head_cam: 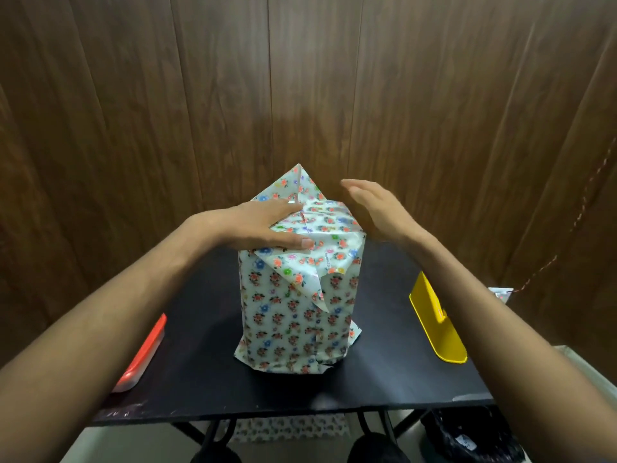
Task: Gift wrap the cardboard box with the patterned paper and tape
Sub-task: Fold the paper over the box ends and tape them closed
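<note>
The box (293,315) stands upright in the middle of the black table (207,372), covered in white paper with small flowers. Its top is folded over loosely: one pointed flap (295,185) sticks up at the back and another flap (310,275) hangs down the front. My left hand (267,225) lies flat with straight fingers on the folded top, pressing the paper down. My right hand (374,202) hovers beside the top right edge of the box, fingers straight and apart from the paper. No tape is visible.
A clear container with a red lid (143,359) sits at the table's left edge. A yellow plastic holder (434,322) stands at the right edge. A wood-panel wall rises close behind. More patterned paper (290,429) lies on the floor under the table.
</note>
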